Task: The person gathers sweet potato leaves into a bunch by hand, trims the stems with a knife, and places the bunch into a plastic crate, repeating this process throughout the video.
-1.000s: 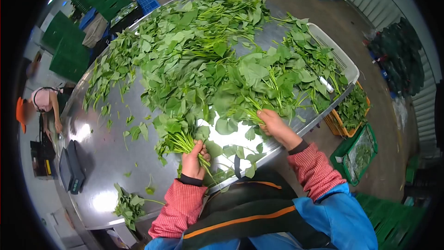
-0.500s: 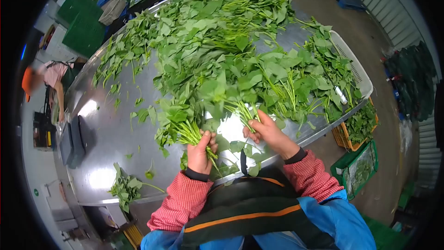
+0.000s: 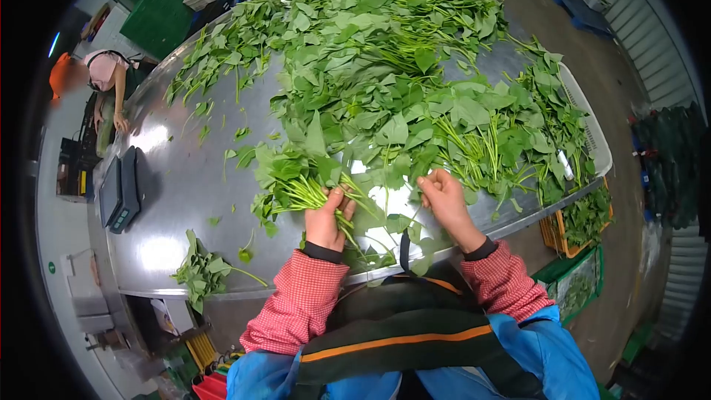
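Observation:
My left hand (image 3: 328, 216) is closed round a bunch of leafy green stems (image 3: 300, 191), with the leaves pointing away from me and the stem ends below the fist. A few stems stick out to the right of that grip. My right hand (image 3: 444, 198) is held to the right, its thumb and fingertips pinched together close to some leaves. Whether anything small is between those fingertips I cannot make out. In front of both hands a large heap of the same greens (image 3: 363, 67) covers the metal table (image 3: 200, 200). Loose leaves lie under and between my hands.
A dark scale (image 3: 122, 189) stands at the table's left edge, near a person (image 3: 111, 78) in an orange cap. A small bunch (image 3: 204, 270) hangs over the front left edge. At right are a white basket (image 3: 592, 122), a yellow crate (image 3: 555, 233) and a green-edged container (image 3: 581, 289).
The stems that my right hand held have left it, and extra stems now show beside my left hand's bunch. My right hand has shifted slightly right. The whole view has also shifted.

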Tool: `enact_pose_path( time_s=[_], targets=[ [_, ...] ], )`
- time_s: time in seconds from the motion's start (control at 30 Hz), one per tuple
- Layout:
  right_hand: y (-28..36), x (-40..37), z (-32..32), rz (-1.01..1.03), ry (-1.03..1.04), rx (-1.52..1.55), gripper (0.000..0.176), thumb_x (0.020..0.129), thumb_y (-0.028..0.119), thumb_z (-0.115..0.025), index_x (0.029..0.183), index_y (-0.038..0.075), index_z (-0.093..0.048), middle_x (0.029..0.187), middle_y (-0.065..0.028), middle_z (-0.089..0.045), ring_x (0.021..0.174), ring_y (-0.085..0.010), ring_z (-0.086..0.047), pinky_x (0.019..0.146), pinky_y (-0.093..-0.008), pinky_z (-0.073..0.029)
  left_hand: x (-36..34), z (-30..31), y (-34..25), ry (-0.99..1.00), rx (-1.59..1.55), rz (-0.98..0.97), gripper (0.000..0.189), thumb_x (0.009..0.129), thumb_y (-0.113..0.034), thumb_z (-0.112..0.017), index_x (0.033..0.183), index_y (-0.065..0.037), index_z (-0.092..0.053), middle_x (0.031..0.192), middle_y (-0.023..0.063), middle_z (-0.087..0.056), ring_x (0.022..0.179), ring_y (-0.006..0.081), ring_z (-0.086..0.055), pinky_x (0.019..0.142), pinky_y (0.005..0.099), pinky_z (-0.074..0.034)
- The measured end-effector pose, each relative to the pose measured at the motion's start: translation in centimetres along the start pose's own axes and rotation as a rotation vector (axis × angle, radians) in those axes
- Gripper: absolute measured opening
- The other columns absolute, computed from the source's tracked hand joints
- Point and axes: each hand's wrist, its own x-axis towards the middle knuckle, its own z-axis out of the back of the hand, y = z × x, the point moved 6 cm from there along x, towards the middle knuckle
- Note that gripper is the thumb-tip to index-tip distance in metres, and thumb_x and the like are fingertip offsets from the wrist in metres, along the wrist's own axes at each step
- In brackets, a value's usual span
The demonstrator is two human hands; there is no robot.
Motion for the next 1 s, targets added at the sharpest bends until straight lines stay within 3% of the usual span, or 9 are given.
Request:
enact_pose_path(
  time_s=[0.17,0.27,0.3,0.4,0.43,0.57,0.67,0.87,1.0],
  targets=[
    [7.2,-2.8,-3.0,0.503,-0.108,-0.462,0.024,0.084,0.025,-0.065,0.085,0.001,-0.063,0.062,-0.0068,-0.055,0.056,-0.0156,-0.053,0.053,-0.0313,-0.043,-1.1,-0.4,0.0,-0.084,-0.03,0.056,0.015,0.088,-0.002,-0.058,0.093,-0.01,-0.046,0.099,0.0113,-0.062,0.076,0.0194,-0.06,0.057,0.0296,-0.05],
    [4.1,-1.7,-6.6,0.129,0.349,-0.102,0.022,0.083,0.023,-0.065,0.086,0.002,-0.063,0.063,-0.0069,-0.054,0.056,-0.0154,-0.052,0.053,-0.0302,-0.042,-1.6,-0.9,0.1,0.005,-0.003,0.058,0.015,0.088,-0.003,-0.059,0.092,-0.01,-0.046,0.097,0.0094,-0.062,0.077,0.0182,-0.06,0.059,0.0301,-0.051],
    [3.5,-1.4,-6.5,0.071,0.268,0.103,0.02,0.081,0.02,-0.067,0.085,0.002,-0.062,0.062,-0.0063,-0.053,0.057,-0.0148,-0.053,0.053,-0.0296,-0.042,-1.7,-0.6,-0.1,-0.003,0.026,0.043,0.015,0.088,-0.003,-0.059,0.092,-0.01,-0.047,0.092,0.0074,-0.06,0.077,0.0169,-0.059,0.059,0.0298,-0.05],
    [3.9,-0.5,-3.4,0.175,-0.026,-0.043,0.018,0.08,0.018,-0.068,0.083,0.001,-0.061,0.064,-0.0054,-0.051,0.055,-0.0155,-0.051,0.052,-0.0269,-0.041,-1.8,2.7,-1.1,-0.086,0.101,-0.024,0.014,0.088,-0.004,-0.059,0.091,-0.009,-0.046,0.088,0.0058,-0.059,0.077,0.0165,-0.059,0.059,0.0298,-0.051],
    [5.4,-1.2,-2.8,0.325,-0.119,-0.328,0.019,0.078,0.018,-0.069,0.081,0.002,-0.059,0.069,-0.0071,-0.052,0.055,-0.0207,-0.053,0.05,-0.0298,-0.042,-2.2,3.2,-1.3,-0.072,0.089,-0.033,0.014,0.088,-0.003,-0.06,0.092,-0.009,-0.047,0.091,0.0075,-0.061,0.08,0.0175,-0.06,0.061,0.0307,-0.052],
    [6.7,-4.4,-7.1,0.638,-0.007,-0.614,0.021,0.079,0.02,-0.068,0.089,0.006,-0.056,0.08,-0.0106,-0.054,0.066,-0.0291,-0.058,0.054,-0.0398,-0.046,-5.1,0.3,-1.3,-0.025,0.128,-0.052,0.013,0.089,-0.005,-0.06,0.097,-0.006,-0.05,0.099,0.012,-0.064,0.086,0.0201,-0.063,0.069,0.0337,-0.054],
    [7.3,-7.0,-10.3,0.815,0.075,-0.613,0.02,0.08,0.02,-0.066,0.087,0.005,-0.054,0.078,-0.011,-0.055,0.062,-0.0281,-0.057,0.052,-0.0345,-0.046,-3.9,1.9,0.2,0.093,0.344,-0.086,0.016,0.089,-0.006,-0.059,0.104,-0.004,-0.052,0.097,0.0114,-0.065,0.086,0.0209,-0.063,0.075,0.0361,-0.056],
    [1.6,-4.7,-11.0,0.043,0.361,0.133,0.02,0.086,0.019,-0.064,0.085,0.002,-0.052,0.067,-0.0013,-0.054,0.058,-0.0125,-0.051,0.053,-0.0279,-0.04,-5.2,1.8,-0.2,-0.046,0.174,-0.027,0.019,0.088,-0.008,-0.061,0.106,-0.005,-0.055,0.094,0.0092,-0.067,0.082,0.0143,-0.062,0.071,0.0286,-0.052],
    [1.7,-3.9,-9.9,0.01,0.238,0.308,0.03,0.093,0.03,-0.058,0.094,0.0,-0.056,0.068,0.002,-0.051,0.06,-0.0056,-0.046,0.053,-0.0236,-0.038,-4.4,2.0,-0.6,-0.004,0.237,-0.119,0.02,0.089,-0.012,-0.061,0.106,-0.005,-0.055,0.098,0.0087,-0.067,0.081,0.0144,-0.062,0.07,0.0298,-0.051]
  ],
)
